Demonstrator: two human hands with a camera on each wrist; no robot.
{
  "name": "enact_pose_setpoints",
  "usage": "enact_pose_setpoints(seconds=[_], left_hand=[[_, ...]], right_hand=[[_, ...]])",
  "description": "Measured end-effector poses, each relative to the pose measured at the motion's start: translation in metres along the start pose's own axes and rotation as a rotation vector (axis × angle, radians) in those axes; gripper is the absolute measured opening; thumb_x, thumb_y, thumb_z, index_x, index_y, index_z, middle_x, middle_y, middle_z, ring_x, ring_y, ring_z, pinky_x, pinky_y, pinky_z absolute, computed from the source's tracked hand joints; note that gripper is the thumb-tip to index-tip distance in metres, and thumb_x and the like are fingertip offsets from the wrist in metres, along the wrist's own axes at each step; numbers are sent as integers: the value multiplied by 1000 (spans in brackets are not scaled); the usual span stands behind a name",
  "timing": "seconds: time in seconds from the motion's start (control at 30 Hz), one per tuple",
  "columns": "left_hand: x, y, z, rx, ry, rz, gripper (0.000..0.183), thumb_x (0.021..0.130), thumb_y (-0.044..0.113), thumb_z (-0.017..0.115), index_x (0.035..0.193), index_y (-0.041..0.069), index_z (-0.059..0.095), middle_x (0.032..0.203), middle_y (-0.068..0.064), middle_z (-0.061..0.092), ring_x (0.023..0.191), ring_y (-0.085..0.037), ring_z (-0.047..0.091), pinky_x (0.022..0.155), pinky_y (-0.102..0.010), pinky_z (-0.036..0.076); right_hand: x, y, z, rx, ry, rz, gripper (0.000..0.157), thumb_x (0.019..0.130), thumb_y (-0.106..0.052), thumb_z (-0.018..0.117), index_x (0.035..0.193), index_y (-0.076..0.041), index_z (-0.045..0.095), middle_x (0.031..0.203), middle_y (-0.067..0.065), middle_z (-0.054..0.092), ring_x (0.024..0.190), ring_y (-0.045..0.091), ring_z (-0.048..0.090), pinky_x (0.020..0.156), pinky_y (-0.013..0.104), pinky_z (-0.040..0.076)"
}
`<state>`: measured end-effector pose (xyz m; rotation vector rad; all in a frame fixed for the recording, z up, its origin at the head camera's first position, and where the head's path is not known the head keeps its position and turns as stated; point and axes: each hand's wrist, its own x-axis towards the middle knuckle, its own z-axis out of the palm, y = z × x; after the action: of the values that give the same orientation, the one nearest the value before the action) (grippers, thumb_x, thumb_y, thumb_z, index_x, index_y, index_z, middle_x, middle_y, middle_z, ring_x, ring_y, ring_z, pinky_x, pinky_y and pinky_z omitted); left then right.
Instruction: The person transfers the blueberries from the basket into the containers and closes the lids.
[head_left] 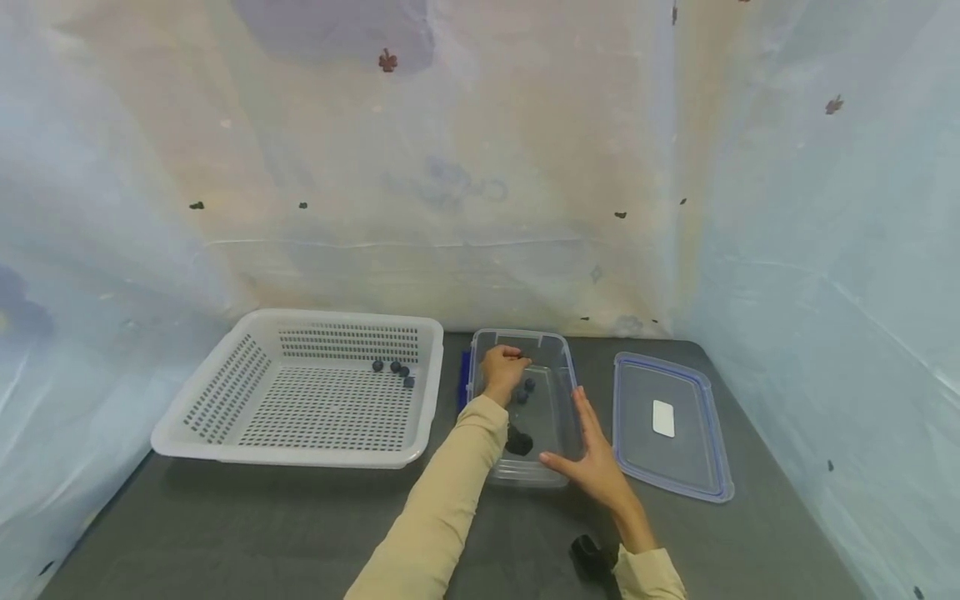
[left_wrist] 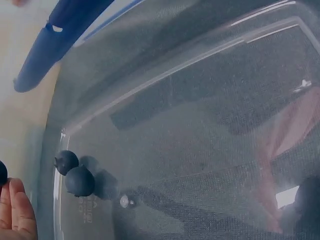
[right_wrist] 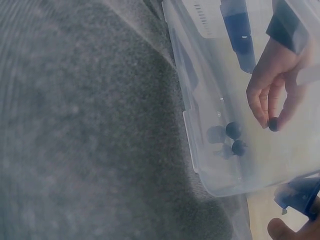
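Observation:
My left hand (head_left: 501, 373) reaches into a clear plastic box (head_left: 551, 425) and pinches a blueberry (right_wrist: 273, 124) between fingertips and thumb, above the box floor. In the left wrist view, that hand's fingers (left_wrist: 17, 210) show at the lower left edge. Two more blueberries (left_wrist: 80, 181) lie close together on the floor of the box. My right hand (head_left: 596, 467) is at the box's near right side, fingers extended along the right wall and thumb spread toward the near rim. It holds nothing.
Left of the box stands a white slotted basket (head_left: 300, 454) with several blueberries (head_left: 395, 367) toward its right side. A clear lid (head_left: 675, 467) with a blue seal and white label lies to the right. A blue latch flap (head_left: 463, 379) sticks out at the box's left side.

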<state>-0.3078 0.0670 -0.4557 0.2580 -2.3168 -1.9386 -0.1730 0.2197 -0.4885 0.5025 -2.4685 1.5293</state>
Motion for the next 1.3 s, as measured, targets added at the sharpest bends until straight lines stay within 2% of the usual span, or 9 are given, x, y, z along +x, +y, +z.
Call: enact_pose_setpoints(seconds=[0.4,0.5,0.63,0.67,0.73,0.87,0.93,1.17,1.3], left_hand=[[8,-13,3,138,61,-34,22,69,-6,82,87,-3,71,83,-12,66,99,-33,53,85,-39,48],[49,-67,26,149,79,3,22,63,-3,86,77,5,72,81,-9,64,96,-29,53,87,-35,47],[53,-80,31,193,71,13,21,61,-4,85,71,7,70,83,-11,61,90,-28,54,85,-32,47],[47,-77,29,203,81,23,21,61,-4,85,71,6,70,83,-10,60,89,-28,55,85,-32,48],[11,-34,10,230,55,-29,17,65,-7,83,77,-3,71,85,-14,60,94,-32,54,87,-35,47],[14,-34,11,239,38,-69,19,64,-8,84,78,-3,73,82,-14,62,98,-35,53,92,-37,45],[25,-47,17,259,41,-52,20,61,-7,85,75,1,74,80,-13,61,97,-34,52,90,-36,45],[114,-168,75,380,146,97,24,53,4,90,64,13,71,70,-6,60,83,-32,50,75,-32,44],[112,-166,72,373,124,93,23,55,7,91,69,12,73,73,-6,62,89,-32,50,79,-31,44]], right_hand=[[0,-1,0,-1,-2,10,109,75,-20,83,156,-6,11,161,7,3,144,36,5,106,67,14],[-1,-19,-2,16,-8,10,107,75,-14,82,154,0,11,160,16,3,143,41,5,106,68,13],[-2,-38,-4,28,-17,18,104,75,-8,80,151,7,12,157,26,4,142,46,6,105,68,14],[-2,-38,-4,26,-18,17,104,75,-7,80,151,7,12,157,26,4,141,47,6,105,68,14],[-2,-38,-3,22,-17,16,103,75,-7,80,151,7,12,157,27,5,141,48,7,105,68,15],[-1,-31,-2,17,-11,4,104,73,-7,81,151,6,13,157,26,5,141,48,7,104,69,14],[-1,-22,-1,11,-6,-1,106,73,-9,82,153,3,13,159,22,4,142,45,6,104,69,14],[0,5,2,-3,4,-3,109,74,-18,83,155,-6,12,161,13,5,144,37,7,106,67,15],[0,7,2,5,9,-2,109,75,-23,83,156,-7,12,161,14,6,144,36,8,106,66,15]])
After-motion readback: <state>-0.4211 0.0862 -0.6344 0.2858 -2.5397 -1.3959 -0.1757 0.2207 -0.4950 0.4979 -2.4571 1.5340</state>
